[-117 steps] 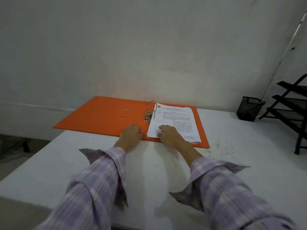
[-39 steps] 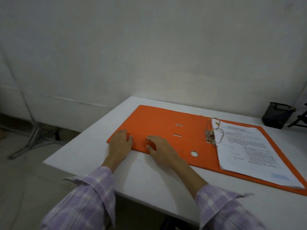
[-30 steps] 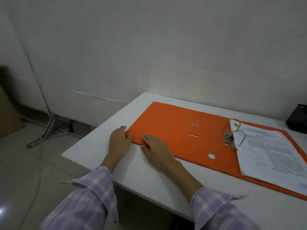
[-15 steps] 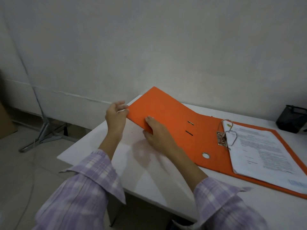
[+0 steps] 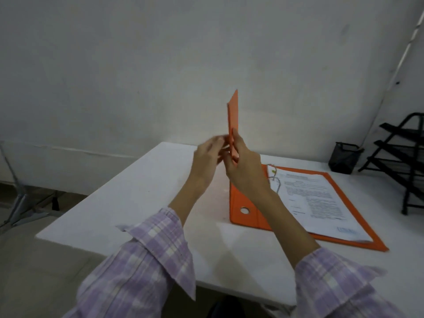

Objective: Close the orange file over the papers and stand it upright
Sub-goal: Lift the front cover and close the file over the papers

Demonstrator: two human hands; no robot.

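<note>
The orange file lies on the white table with its back half flat. A stack of printed papers sits on that half, held on the metal rings. The front cover stands nearly vertical, edge-on to me. My right hand grips the cover's near edge. My left hand is blurred and pinches the same edge from the left side. Both hands are raised above the table.
A black mesh pen holder stands at the table's back right. A black tiered rack is at the far right. A grey wall runs close behind the table. A metal stand foot is on the floor at the left.
The front cover has swung up from a low tilt to nearly vertical, lifted by both hands. The view has shifted right, bringing the rack into sight.
</note>
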